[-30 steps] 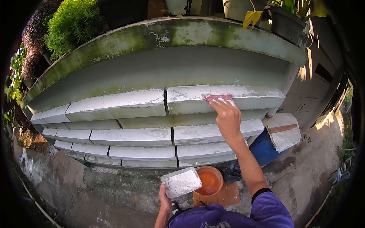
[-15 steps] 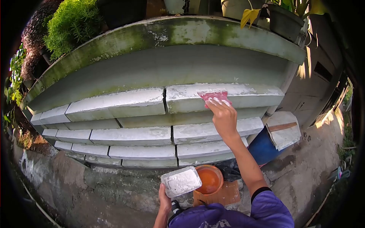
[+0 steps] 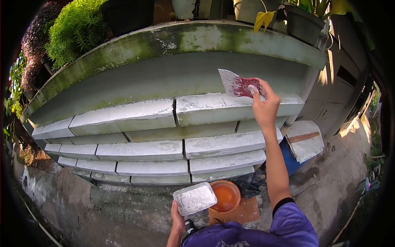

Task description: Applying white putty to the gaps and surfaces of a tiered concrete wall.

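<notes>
My right hand [image 3: 264,101] grips a putty knife [image 3: 242,85] by its dark red handle, raised in front of the ledge. White paste smears its wide blade, which points up and to the left. Below and behind it runs the upper right concrete ledge block [image 3: 197,103], whose top carries a patchy white coat. Low in the view, my left hand [image 3: 177,216] holds a shallow rectangular tray [image 3: 195,199] by its left edge. White paste covers the inside of the tray.
An orange bucket [image 3: 225,196] of orange-looking liquid stands by a brown board [image 3: 247,210]. At right is a blue barrel [image 3: 291,158] topped by a pale sheet [image 3: 304,140]. More ledge rows [image 3: 140,149] step down. Potted plants [image 3: 304,22] line the mossy top rim.
My right hand has lifted the putty knife off the upper block and turned it, moving up and right, so the blade now shows. The left hand and tray have barely moved.
</notes>
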Tool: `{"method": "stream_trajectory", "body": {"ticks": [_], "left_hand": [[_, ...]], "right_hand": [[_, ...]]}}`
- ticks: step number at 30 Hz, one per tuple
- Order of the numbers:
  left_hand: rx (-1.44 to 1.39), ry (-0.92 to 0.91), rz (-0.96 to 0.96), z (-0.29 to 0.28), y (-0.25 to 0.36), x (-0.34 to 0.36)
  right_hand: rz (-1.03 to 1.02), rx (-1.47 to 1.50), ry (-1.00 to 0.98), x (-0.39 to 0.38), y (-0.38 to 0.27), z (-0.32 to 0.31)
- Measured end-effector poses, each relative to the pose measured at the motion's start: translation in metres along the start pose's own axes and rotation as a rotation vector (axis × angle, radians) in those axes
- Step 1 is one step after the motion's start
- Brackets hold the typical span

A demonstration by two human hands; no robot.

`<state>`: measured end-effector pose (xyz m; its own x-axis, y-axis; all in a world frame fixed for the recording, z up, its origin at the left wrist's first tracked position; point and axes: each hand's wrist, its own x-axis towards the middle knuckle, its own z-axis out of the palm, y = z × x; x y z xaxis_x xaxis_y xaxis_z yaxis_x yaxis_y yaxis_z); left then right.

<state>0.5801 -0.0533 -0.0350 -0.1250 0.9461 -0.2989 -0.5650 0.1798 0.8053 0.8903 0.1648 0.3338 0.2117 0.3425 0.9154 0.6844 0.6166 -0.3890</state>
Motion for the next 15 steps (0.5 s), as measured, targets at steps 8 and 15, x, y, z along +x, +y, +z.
{"method": "stream_trajectory", "body": {"ticks": [8, 15], "left_hand": [[0.011, 0.006, -0.008, 0.009, 0.004, -0.005], [0.015, 0.034, -0.024, 0.006, -0.004, 0.0]], "right_hand": [[0.627, 0.543, -0.332, 0.01, 0.036, 0.0], [0.772, 0.468, -0.302, 0.003, 0.062, 0.018]]}}
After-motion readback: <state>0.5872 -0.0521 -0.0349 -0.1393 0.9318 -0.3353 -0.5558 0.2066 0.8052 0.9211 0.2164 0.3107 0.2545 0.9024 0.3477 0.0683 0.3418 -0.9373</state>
